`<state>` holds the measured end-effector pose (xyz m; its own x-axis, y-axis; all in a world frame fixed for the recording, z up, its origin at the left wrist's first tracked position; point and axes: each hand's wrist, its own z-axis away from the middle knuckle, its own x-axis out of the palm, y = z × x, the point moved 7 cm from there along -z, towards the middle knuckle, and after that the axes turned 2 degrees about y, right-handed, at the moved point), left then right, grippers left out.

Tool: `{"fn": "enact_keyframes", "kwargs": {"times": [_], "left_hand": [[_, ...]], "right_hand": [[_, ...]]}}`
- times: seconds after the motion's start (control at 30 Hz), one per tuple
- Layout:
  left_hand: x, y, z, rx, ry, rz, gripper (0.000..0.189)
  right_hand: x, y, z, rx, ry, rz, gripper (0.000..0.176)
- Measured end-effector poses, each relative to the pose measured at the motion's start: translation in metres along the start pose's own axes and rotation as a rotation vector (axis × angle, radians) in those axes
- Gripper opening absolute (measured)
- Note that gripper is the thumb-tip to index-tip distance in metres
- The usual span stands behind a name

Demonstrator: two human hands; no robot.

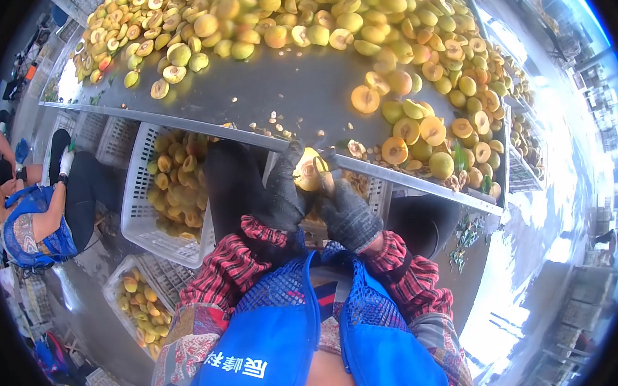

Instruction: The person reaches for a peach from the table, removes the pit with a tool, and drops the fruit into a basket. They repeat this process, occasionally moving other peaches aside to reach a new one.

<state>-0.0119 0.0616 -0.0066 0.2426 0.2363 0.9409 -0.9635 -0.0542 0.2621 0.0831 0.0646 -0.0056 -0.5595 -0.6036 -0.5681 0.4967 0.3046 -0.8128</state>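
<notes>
The left hand (286, 186) wears a dark grey glove. Its fingers are bent around one side of a yellow-green peach (306, 172), only as wide open as the fruit. The right hand (351, 213) has a grey glove too. Its fingers are bent close together at the other side of the peach. I cannot tell if they pinch the fruit or something small. The peach is up between the two hands, just by the near edge of the grey metal desk (245, 85).

Lots of peaches are piled on the far part of the desk and down its right side. Some are whole. Some are cut in half, like the peach half (394, 151) near the front edge. Little crumbs (277, 127) lie on the desk just past the hands.

Under the desk, to the left, a white crate (135, 205) holds more peaches. Another crate (166, 273) with fruit in it is on the floor, nearer the body. Red checked sleeves (224, 269) cover both arms, and the vest (259, 351) is bright blue. On the far left is another person (38, 224) in a blue vest.
</notes>
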Motion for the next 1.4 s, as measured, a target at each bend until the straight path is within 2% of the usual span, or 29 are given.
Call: {"fn": "enact_keyframes", "kwargs": {"times": [0.03, 0.07, 0.13, 0.17, 0.23, 0.3, 0.33, 0.37, 0.4, 0.47, 0.5, 0.57, 0.63, 0.67, 0.73, 0.77, 0.83, 0.87, 0.93, 0.97, 1.03, 1.07, 1.17, 1.2, 1.23, 1.27, 1.3, 1.33, 1.4], "left_hand": [[-0.009, -0.006, 0.000, -0.082, 0.154, 0.119, 0.039], [-0.012, -0.009, 0.001, -0.083, 0.157, 0.123, 0.039], [-0.008, 0.011, 0.005, 0.277, 0.086, -0.618, 0.034], [-0.007, 0.011, 0.007, 0.277, 0.089, -0.616, 0.034], [0.012, 0.020, 0.014, 0.496, 0.112, -1.296, 0.029], [-0.016, 0.012, 0.002, 0.407, 0.086, -1.133, 0.027], [-0.033, 0.005, -0.004, 0.321, 0.062, -0.973, 0.025], [-0.044, 0.003, -0.006, 0.319, 0.065, -0.971, 0.025], [-0.055, 0.003, -0.007, 0.331, 0.070, -0.903, 0.024], [-0.051, 0.009, -0.004, 0.342, 0.081, -0.835, 0.024], [-0.047, 0.011, -0.002, 0.318, 0.063, -0.853, 0.024], [-0.030, 0.020, 0.001, 0.296, 0.044, -0.871, 0.023], [-0.004, 0.034, 0.010, 0.516, -0.020, -1.341, 0.021], [0.002, 0.039, 0.013, 0.514, -0.020, -1.343, 0.021], [0.013, 0.033, 0.015, 0.414, -0.196, -1.454, 0.020], [0.006, 0.035, 0.012, 0.411, -0.197, -1.455, 0.020], [-0.013, 0.025, 0.003, 0.238, -0.310, -1.440, 0.024], [-0.017, 0.022, 0.002, 0.236, -0.309, -1.440, 0.024], [-0.041, 0.011, -0.004, -0.094, -0.065, -0.925, 0.017], [-0.046, 0.010, -0.006, -0.099, -0.064, -0.926, 0.017], [-0.039, 0.012, -0.005, 0.086, -0.279, -1.250, 0.018], [-0.037, 0.011, -0.005, 0.084, -0.280, -1.250, 0.018], [-0.029, 0.012, -0.003, 0.142, -0.297, -1.422, 0.016], [-0.026, 0.016, 0.000, 0.251, -0.276, -1.415, 0.015], [-0.020, 0.021, 0.003, 0.359, -0.255, -1.405, 0.015], [-0.016, 0.020, 0.005, 0.358, -0.255, -1.406, 0.015], [-0.015, 0.019, 0.005, 0.272, -0.218, -1.329, 0.015], [-0.015, 0.018, 0.005, 0.190, -0.181, -1.251, 0.016], [-0.029, 0.020, 0.004, 0.203, -0.146, -1.294, 0.017]], "right_hand": [[-0.004, -0.008, 0.001, -0.002, 0.030, 0.037, 0.022], [-0.008, -0.014, 0.002, -0.004, 0.060, 0.074, 0.023], [-0.006, -0.017, 0.000, 0.030, 0.020, 0.053, 0.026], [-0.004, -0.015, -0.001, 0.063, -0.015, 0.030, 0.030], [0.002, -0.017, -0.006, 0.011, -0.051, 0.035, 0.033], [0.009, -0.010, -0.010, -0.039, -0.082, 0.040, 0.036], [0.011, -0.021, -0.009, -0.355, 0.008, 0.305, 0.039], [0.017, -0.038, 0.000, -0.672, 0.098, 0.569, 0.042], [0.020, -0.038, 0.002, -0.671, 0.095, 0.566, 0.042], [0.013, -0.024, -0.009, -0.275, 0.019, 0.017, 0.044], [0.013, -0.023, -0.008, -0.273, 0.018, 0.014, 0.044], [0.023, -0.005, -0.010, -0.066, -0.181, 0.062, 0.037], [0.022, -0.007, -0.009, -0.142, -0.170, 0.088, 0.031], [0.021, -0.012, -0.009, -0.218, -0.157, 0.118, 0.025], [0.015, -0.016, -0.008, -0.140, -0.218, 0.086, 0.021], [0.015, -0.015, -0.008, -0.063, -0.278, 0.057, 0.018], [0.017, -0.009, -0.008, -0.093, -0.314, 0.088, 0.018], [0.022, -0.004, -0.008, -0.125, -0.351, 0.119, 0.019], [0.031, 0.008, -0.009, -0.215, -0.362, 0.202, 0.018], [0.036, 0.009, -0.007, -0.305, -0.371, 0.287, 0.018], [0.038, 0.018, -0.006, -0.238, -0.412, 0.260, 0.022], [0.038, 0.021, -0.006, -0.176, -0.452, 0.236, 0.027], [0.036, 0.016, -0.007, -0.200, -0.431, 0.238, 0.023], [0.035, 0.013, -0.007, -0.200, -0.430, 0.236, 0.023], [0.033, 0.009, -0.008, -0.090, -0.448, 0.192, 0.020], [0.032, 0.011, -0.007, 0.018, -0.466, 0.148, 0.017], [0.032, 0.011, -0.007, 0.017, -0.466, 0.145, 0.017], [0.036, 0.008, -0.006, -0.052, -0.507, 0.107, 0.013], [0.041, 0.010, -0.003, -0.122, -0.547, 0.069, 0.010]]}}
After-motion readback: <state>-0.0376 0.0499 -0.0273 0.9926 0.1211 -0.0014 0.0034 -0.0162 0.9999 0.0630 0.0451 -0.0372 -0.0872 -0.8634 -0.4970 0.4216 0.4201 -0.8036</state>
